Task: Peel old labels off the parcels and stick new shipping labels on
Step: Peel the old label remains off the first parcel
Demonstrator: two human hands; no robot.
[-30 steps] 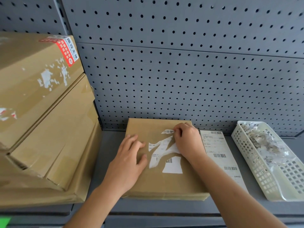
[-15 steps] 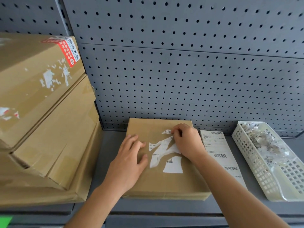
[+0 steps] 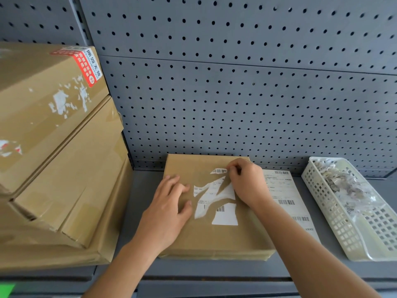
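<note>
On the grey shelf point(image 3: 146, 190), in front of a pegboard point(image 3: 236, 93) back wall, a flat brown parcel point(image 3: 214, 239) lies with its far edge close against the wall. The old label point(image 3: 223, 216) on its top is torn into ragged white patches, with bare cardboard showing in strips between them and a small barcode scrap point(image 3: 219, 171) apart near the far edge. The left hand point(image 3: 165, 214) lies flat on the parcel just left of the label, its fingers point(image 3: 171, 183) straight and slightly spread, pressing down. The right hand point(image 3: 247, 183) rests on the far right part of the parcel, its fingers curled, the thumb and fingertips pinching at the label's edge right beside the barcode scrap. Just right of the parcel a sheet of new labels point(image 3: 287, 201) lies flat on the shelf, printed with barcodes. Further right stands a white perforated basket point(image 3: 335, 224) holding a heap of label scraps point(image 3: 343, 183). To the left, a stack of cardboard boxes point(image 3: 53, 168) leans at a tilt; the top one bears a red and white sticker point(image 3: 83, 63) and white residue.
</note>
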